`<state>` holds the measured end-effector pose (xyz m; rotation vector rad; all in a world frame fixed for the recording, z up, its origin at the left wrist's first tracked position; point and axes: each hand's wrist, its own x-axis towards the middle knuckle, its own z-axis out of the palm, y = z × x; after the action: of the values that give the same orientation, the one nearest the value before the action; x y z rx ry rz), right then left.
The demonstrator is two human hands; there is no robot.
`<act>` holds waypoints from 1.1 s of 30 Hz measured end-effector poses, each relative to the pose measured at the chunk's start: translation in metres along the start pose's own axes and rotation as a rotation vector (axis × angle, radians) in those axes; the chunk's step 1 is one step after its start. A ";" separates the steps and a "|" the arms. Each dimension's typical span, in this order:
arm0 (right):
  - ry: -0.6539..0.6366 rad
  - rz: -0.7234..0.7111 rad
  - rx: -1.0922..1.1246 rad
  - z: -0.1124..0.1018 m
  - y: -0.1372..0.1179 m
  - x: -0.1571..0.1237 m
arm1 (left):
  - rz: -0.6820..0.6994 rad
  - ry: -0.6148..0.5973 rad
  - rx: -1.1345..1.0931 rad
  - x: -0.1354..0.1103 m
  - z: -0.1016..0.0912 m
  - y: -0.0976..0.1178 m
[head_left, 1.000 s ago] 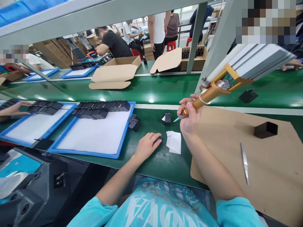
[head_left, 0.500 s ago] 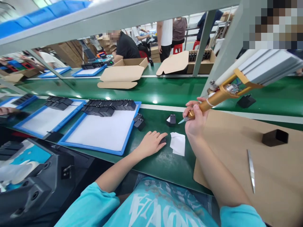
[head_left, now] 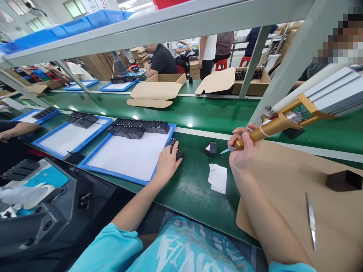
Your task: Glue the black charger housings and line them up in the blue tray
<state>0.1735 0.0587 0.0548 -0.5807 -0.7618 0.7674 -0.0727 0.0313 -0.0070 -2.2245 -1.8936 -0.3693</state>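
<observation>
My left hand point(head_left: 166, 160) is by the right edge of a blue-framed tray point(head_left: 121, 160), its fingers curled over a black power adapter point(head_left: 179, 154). Another black adapter point(head_left: 171, 142) sits just beyond my fingertips, partly covered by them. In my right hand point(head_left: 243, 151) is a gold dispensing gun point(head_left: 268, 130), gripped near its front end, with its pale blue nozzle point(head_left: 225, 151) pointing left. Close to that nozzle stands a black adapter with two pins point(head_left: 211, 148), a white patch on its side. A folded white tissue point(head_left: 217, 178) lies on the green bench below it.
Several black adapters point(head_left: 138, 127) stand in rows along the tray's back. At right, a cardboard sheet point(head_left: 278, 211) bears tweezers point(head_left: 311, 223) and a hollow black housing point(head_left: 344, 180). A grey post point(head_left: 286, 68) rises behind the gun. At left, another person's arm point(head_left: 19, 130) reaches in.
My left hand has moved left from beside the tissue to the adapters at the tray's edge. The right hand still holds the gun. The whole view has shifted slightly.
</observation>
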 end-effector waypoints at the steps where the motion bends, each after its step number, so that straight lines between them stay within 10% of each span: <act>1: 0.000 -0.001 0.002 0.000 0.000 0.000 | 0.018 -0.008 -0.019 0.000 0.002 0.000; 18: 0.085 -0.025 -0.008 -0.001 0.001 0.003 | -0.102 -0.117 -0.434 0.043 0.016 -0.025; 26: 0.141 -0.002 -0.030 -0.001 -0.002 0.005 | -0.205 -0.013 -1.560 0.017 -0.023 -0.044; 33: 0.249 0.056 -0.020 0.004 -0.007 0.005 | -0.258 0.045 -1.506 -0.010 -0.039 -0.049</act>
<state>0.1754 0.0593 0.0638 -0.7038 -0.5262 0.7238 -0.1248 0.0180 0.0268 -2.4110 -2.0958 -2.5057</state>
